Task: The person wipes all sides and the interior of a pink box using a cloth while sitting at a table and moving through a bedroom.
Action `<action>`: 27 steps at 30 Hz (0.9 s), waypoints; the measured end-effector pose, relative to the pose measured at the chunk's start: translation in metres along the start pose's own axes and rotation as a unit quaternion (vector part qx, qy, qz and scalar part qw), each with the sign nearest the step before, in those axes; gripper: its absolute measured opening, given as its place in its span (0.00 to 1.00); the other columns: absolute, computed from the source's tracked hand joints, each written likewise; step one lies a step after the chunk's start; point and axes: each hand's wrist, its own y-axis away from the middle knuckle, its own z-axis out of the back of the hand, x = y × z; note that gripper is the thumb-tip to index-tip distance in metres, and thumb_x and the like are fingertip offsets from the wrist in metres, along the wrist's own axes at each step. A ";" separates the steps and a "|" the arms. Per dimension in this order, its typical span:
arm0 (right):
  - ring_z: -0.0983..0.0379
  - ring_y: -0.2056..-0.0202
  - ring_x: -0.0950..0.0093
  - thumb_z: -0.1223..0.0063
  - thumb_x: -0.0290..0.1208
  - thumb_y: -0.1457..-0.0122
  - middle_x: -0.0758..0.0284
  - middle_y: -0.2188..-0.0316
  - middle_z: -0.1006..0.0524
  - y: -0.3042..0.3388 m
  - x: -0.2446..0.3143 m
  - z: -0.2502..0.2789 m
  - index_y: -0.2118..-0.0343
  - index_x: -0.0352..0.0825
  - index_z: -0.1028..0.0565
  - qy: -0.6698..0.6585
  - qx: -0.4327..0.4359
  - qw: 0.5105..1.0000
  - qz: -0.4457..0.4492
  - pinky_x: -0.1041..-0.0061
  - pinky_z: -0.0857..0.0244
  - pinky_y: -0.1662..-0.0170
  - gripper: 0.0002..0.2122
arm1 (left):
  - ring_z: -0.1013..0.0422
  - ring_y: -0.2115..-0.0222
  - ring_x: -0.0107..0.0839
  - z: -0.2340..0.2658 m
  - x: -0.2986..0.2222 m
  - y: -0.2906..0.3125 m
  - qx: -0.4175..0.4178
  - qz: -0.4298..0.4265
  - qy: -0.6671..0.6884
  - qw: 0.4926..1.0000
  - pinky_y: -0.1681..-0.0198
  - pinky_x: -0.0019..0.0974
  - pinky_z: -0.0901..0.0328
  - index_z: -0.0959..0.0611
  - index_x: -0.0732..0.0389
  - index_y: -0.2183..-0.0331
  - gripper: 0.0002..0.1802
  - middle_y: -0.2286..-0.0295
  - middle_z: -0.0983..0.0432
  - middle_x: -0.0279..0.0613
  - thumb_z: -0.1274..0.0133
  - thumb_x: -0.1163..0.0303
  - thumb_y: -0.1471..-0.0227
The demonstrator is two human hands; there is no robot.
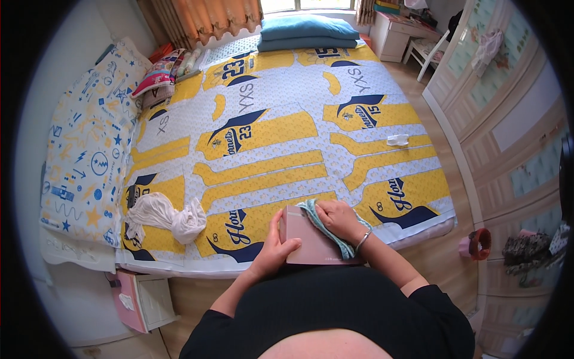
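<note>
Close to my body, a pink box (pixel 305 244) with a pale stripe is held above the near edge of the bed. My left hand (pixel 270 246) grips its left side, with the thumb lying on the top face and the fingers along the edge. A teal cloth (pixel 343 246) is bunched in my right hand (pixel 339 222), which presses it on the upper right part of the box. A bracelet circles the right wrist. The box's underside is hidden.
The bed (pixel 263 179) has a yellow, white and navy jersey-print cover. On it lie a crumpled white cloth (pixel 186 220), a small white packet (pixel 397 140) and a folded blue quilt (pixel 308 33). A nightstand (pixel 156 302) stands lower left, a red-rimmed bin (pixel 476 244) right.
</note>
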 end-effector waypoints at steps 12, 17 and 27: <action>0.28 0.68 0.60 0.69 0.48 0.39 0.54 0.74 0.25 0.028 -0.070 0.025 0.65 0.33 0.27 -0.046 0.114 0.990 -0.066 0.71 0.37 0.64 0.22 | 0.52 0.44 0.42 -0.012 -0.016 0.005 0.014 -0.048 -0.135 0.990 0.43 0.39 0.53 0.59 0.61 0.43 0.46 0.45 0.56 0.57 0.49 0.66 0.56; 0.32 0.56 0.61 0.67 0.57 0.43 0.55 0.60 0.26 0.011 -0.031 0.064 0.52 0.36 0.33 -0.189 0.278 0.938 -0.086 0.71 0.40 0.54 0.28 | 0.55 0.43 0.41 -0.017 -0.027 0.007 0.057 -0.074 -0.142 0.985 0.42 0.40 0.56 0.59 0.58 0.42 0.48 0.45 0.56 0.54 0.48 0.67 0.57; 0.31 0.64 0.74 0.59 0.52 0.43 0.63 0.65 0.25 0.026 -0.062 0.049 0.57 0.33 0.29 -0.234 0.266 0.928 -0.115 0.78 0.38 0.59 0.24 | 0.54 0.43 0.45 -0.019 -0.018 0.003 0.045 -0.102 -0.189 0.976 0.42 0.41 0.55 0.57 0.62 0.43 0.46 0.45 0.57 0.58 0.49 0.67 0.57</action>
